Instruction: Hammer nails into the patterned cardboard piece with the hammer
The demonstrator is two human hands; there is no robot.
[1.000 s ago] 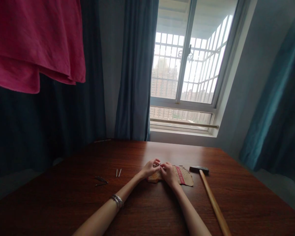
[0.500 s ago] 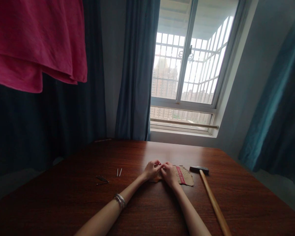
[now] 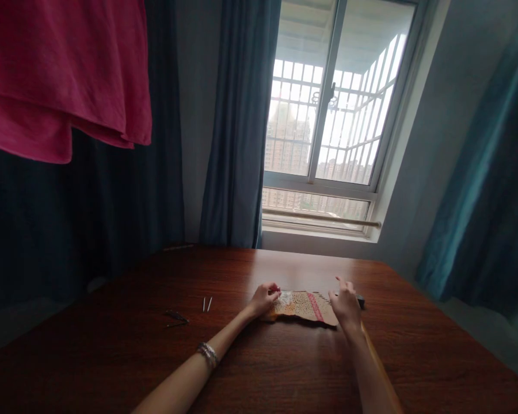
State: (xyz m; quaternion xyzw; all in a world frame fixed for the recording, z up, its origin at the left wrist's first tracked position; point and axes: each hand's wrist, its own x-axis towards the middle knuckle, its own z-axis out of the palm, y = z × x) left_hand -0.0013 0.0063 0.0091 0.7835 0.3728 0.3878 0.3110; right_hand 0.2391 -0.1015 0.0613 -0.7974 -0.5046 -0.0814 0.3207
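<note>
A flat piece of cardboard (image 3: 304, 306) with a red stripe and rows of small holes lies on the wooden table (image 3: 242, 368). My left hand (image 3: 265, 298) rests at its left end, fingers pinched on something small I cannot make out. My right hand (image 3: 345, 301) hovers at the cardboard's right end, over the hammer's head (image 3: 360, 300), with its fingers apart and holding nothing. The hammer's wooden handle (image 3: 382, 374) runs toward me under my right forearm.
Two loose nails (image 3: 206, 303) lie left of my left hand, and some darker small pieces (image 3: 175, 318) farther left. A window (image 3: 328, 115) and blue curtains stand behind the table. A red cloth (image 3: 64, 69) hangs at the upper left.
My right hand left the left hand's pinch and moved right to the hammer's head. More of the cardboard now shows. The left hand stayed in place.
</note>
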